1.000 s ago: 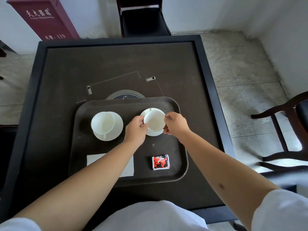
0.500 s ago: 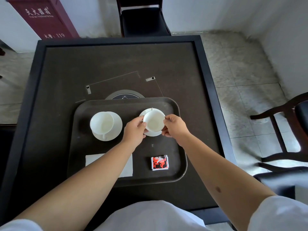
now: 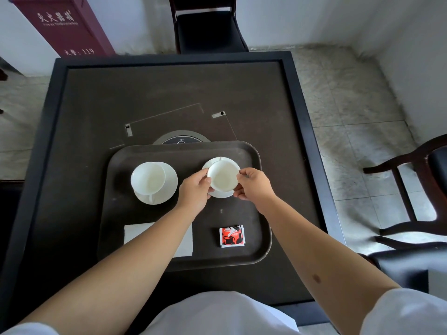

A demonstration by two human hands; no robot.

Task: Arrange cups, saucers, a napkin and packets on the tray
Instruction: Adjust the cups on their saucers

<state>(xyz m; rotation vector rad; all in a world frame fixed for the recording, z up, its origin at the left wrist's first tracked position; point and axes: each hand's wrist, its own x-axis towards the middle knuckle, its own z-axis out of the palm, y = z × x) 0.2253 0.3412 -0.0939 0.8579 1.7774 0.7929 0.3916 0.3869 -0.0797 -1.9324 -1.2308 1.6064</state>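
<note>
Head view, looking down on a dark brown tray [image 3: 251, 151] set on a black-framed table [image 3: 169, 93]. All positions given relative to the tray.

Far-right part of tray: white cup [image 3: 223, 176] over a white saucer [image 3: 221, 194]. Whether the cup rests on the saucer or is held just above it cannot be told. Left hand [image 3: 194, 193] grips the cup's left side, thumb and fingers curled against the wall. Right hand [image 3: 254, 187] pinches the cup's right rim with fingers curled. Both hands are clamped on this one cup.

Far-left part of tray: second white cup [image 3: 148, 177] standing on its own saucer [image 3: 169, 187], handle pointing toward the near edge, not touched by either hand.

Near-left part of tray: white napkin [image 3: 135, 233] lying flat, its middle hidden under the left forearm.

Near-right part of tray: small stack of red-and-black packets [image 3: 231, 236], printed with a steaming cup graphic; the small lettering is too fine to read.

Beyond the tray's far edge: a round grey disc [image 3: 181, 139] set in the table, half covered by the tray.

Far left of the table, on the floor: a dark red cabinet [image 3: 60, 25] with white Chinese characters, and "119" legible near its bottom. Dark chairs stand beyond the table and to its right.
</note>
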